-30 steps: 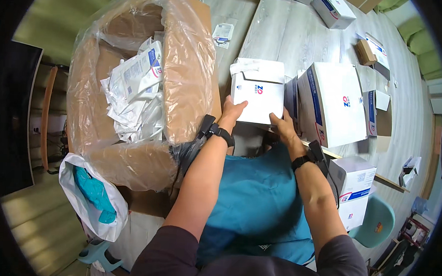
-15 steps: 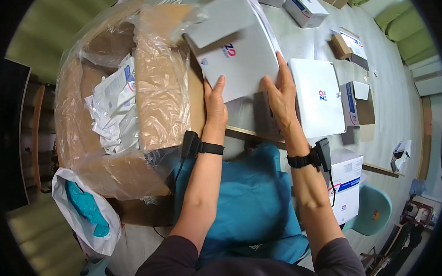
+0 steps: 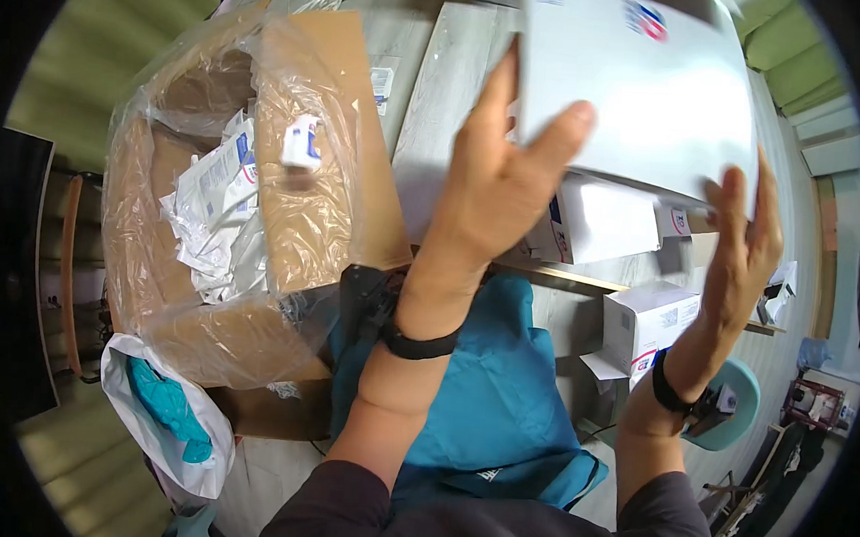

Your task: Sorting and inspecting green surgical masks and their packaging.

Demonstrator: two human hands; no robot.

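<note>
Left hand (image 3: pixel 505 190) grips the white box (image 3: pixel 639 95) by its left side, thumb on the face, fingers behind; right hand (image 3: pixel 741 234), blurred on my remote feed, clasps the lower right corner. So I've got the box raised just beyond and between both hands, presumably two-sided because it's broad. Left of my left hand, the lined carton (image 3: pixel 307 225) gapes, likely for easy reach.

Grn. curtain (image 3: pixel 799 64) hung at 2 o'clk; dk. panel (image 3: pixel 12 269) seen at 9; pale-grn. chair (image 3: pixel 747 407) placed approx. 4.
</note>
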